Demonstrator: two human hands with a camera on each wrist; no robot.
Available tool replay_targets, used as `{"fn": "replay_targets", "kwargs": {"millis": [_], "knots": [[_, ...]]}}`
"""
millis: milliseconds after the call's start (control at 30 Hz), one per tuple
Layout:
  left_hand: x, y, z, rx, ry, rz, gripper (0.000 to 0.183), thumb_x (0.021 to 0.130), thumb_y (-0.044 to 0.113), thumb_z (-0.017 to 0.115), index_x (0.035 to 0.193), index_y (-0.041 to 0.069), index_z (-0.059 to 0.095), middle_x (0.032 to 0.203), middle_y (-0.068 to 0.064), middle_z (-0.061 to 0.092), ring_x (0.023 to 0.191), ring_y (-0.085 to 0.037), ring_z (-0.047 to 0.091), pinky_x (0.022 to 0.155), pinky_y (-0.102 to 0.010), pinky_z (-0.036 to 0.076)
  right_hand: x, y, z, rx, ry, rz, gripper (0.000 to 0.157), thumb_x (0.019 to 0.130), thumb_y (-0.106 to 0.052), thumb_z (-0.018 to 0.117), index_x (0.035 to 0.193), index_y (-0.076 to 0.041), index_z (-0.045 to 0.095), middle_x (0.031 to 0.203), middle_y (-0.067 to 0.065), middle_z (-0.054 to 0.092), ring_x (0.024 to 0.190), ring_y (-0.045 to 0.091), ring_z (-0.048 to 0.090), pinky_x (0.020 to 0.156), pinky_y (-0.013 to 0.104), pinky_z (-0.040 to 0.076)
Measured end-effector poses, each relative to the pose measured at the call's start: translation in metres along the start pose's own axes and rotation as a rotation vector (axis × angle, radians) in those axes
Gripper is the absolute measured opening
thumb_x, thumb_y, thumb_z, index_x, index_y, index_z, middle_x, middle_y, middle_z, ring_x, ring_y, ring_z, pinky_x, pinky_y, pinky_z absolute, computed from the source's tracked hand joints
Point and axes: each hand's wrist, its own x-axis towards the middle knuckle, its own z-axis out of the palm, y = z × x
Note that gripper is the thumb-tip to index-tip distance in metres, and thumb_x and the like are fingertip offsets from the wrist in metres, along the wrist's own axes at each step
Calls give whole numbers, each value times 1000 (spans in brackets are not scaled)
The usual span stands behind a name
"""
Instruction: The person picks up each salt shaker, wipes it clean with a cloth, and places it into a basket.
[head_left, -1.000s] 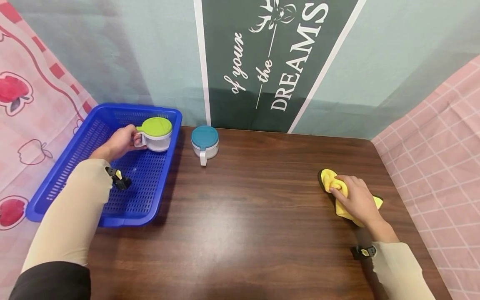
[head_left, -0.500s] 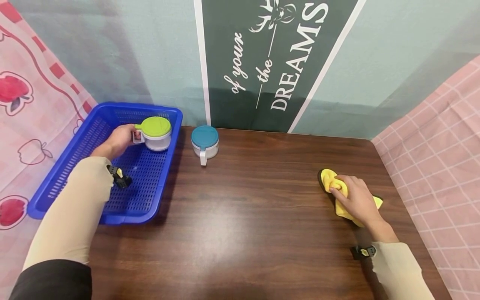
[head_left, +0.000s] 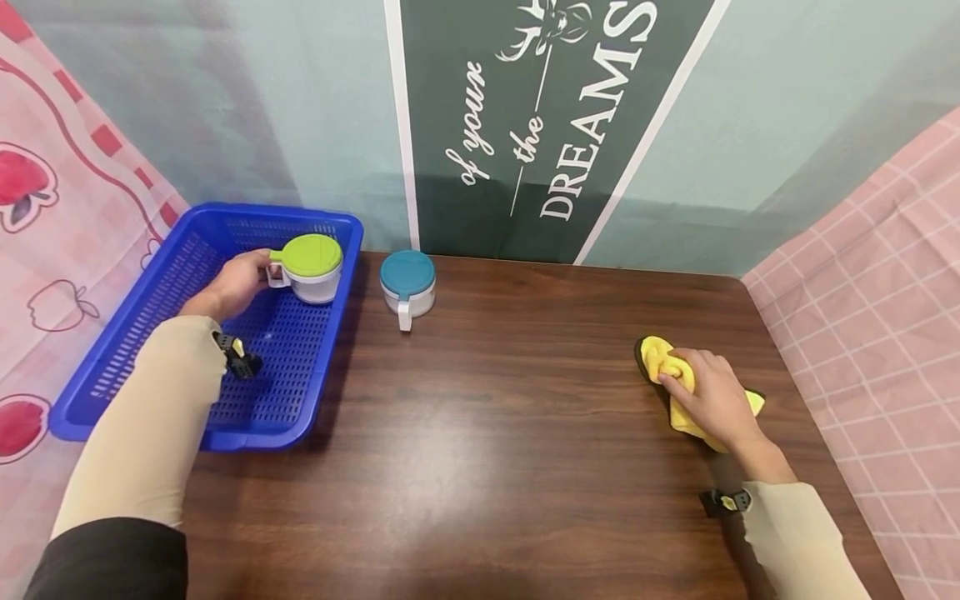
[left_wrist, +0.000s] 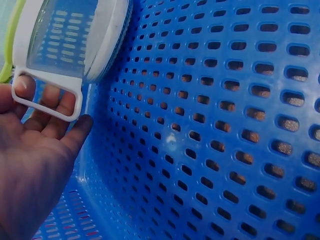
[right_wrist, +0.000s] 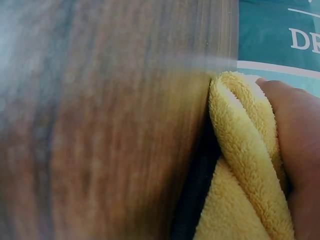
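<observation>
Green-lidded jar (head_left: 313, 271) is extending rightward from the left hand (head_left: 236, 283), which is gripping its handle (left_wrist: 55, 77). The right hand (head_left: 716, 402) is gripping the yellow cloth (head_left: 686, 418) beneath it.

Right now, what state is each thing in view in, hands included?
Blue basket: upright, open-topped
Green-lidded jar: lid closed, inside the blue basket
Teal-lidded jar: lid closed, upright on the table
Yellow cloth: bunched, on the table
Left hand: gripping the green-lidded jar's handle
Right hand: gripping the yellow cloth
</observation>
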Motion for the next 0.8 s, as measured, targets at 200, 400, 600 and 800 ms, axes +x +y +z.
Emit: {"fn": "replay_targets", "kwargs": {"millis": [200,400,600,800], "knots": [[0,-1,-1,-1,-8,24,28,105,1,27,91,8,50,88,16,54,89,-2,52,86,-24,41,0,-1,-2,3,4,0,45,94,-23,74,127,3,57,119,29,60,111,49,50,93,61,37],[-3,0,-2,45,10,14,23,109,7,29,96,8,48,90,11,52,90,-5,53,87,-25,44,-1,-1,-2,3,10,-3,45,93,-22,74,127,3,57,118,29,61,111,49,50,93,61,37],[-7,2,-4,89,24,-22,16,110,9,27,116,9,42,97,12,51,94,-2,54,87,-21,47,1,0,-1,3,12,-5,46,93,-22,75,127,3,57,118,29,61,111,49,50,93,60,37],[-11,6,-4,107,11,-46,20,109,9,27,121,4,44,94,16,54,94,1,55,90,-24,47,0,-1,-2,7,6,-3,46,93,-23,74,127,3,57,118,29,61,112,48,50,93,60,37]]}}
